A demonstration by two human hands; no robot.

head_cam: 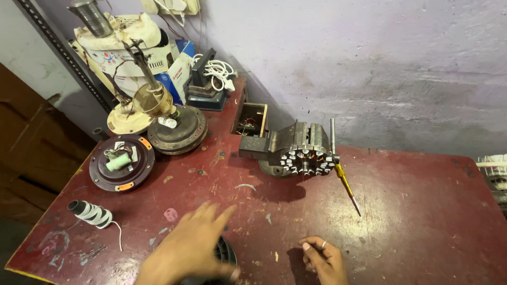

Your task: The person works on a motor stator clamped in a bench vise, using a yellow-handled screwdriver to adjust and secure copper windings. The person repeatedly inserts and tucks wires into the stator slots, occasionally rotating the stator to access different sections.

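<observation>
Left hand (193,248), fingers spread, covers a black round part (227,252) at the table (422,221) near edge, steadying it; right hand (325,258) loosely curled, empty.

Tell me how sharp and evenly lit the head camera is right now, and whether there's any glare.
Head view: left hand is motion-blurred, right hand fairly sharp; the stator and screwdriver are crisp, casting soft shadows; a mild sheen lies on the red table at right; edges show wide-angle bending.

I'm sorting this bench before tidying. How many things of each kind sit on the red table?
Round fan motor housings: 3
Slotted stator core: 1
Yellow-handled screwdriver: 1
Spool of pale sleeving: 1
Small wooden box: 1
Total: 7
</observation>
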